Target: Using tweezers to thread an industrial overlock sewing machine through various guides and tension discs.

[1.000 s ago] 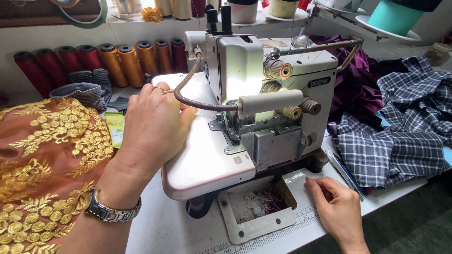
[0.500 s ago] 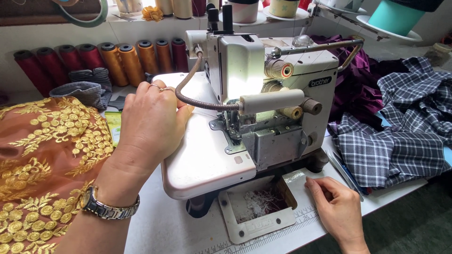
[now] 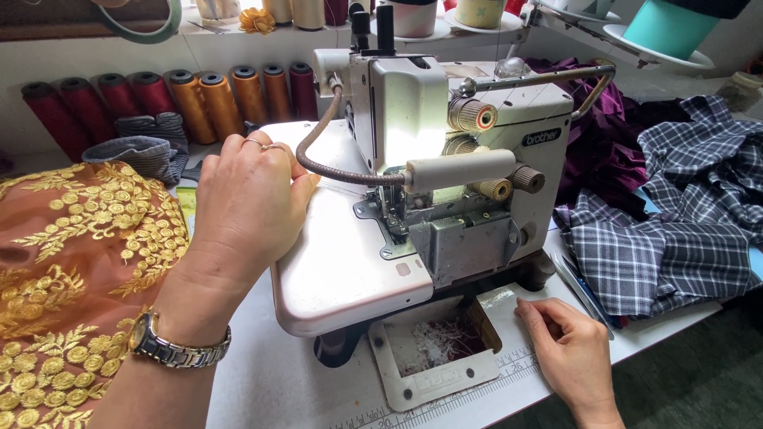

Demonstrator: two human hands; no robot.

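A cream-white metal overlock sewing machine [image 3: 413, 199] stands in the middle of the white counter [image 3: 270, 381], its smooth work plate reaching toward the person. The left hand [image 3: 246, 202] lies flat on the far left part of that plate, fingers loose and spread, its grip closed on nothing; a silver metal wristwatch [image 3: 171, 345] sits on the wrist. The right hand [image 3: 568, 353] rests on the counter just in front of the machine, fingertips pinched together beside the open rectangular waste tray [image 3: 433, 353] filled with thread scraps; whether they hold anything I cannot tell. Orange fabric with gold embroidery [image 3: 63, 262] lies left, grey-blue checked cloth [image 3: 668, 230] right, and red and orange thread cones [image 3: 175, 99] line the back.
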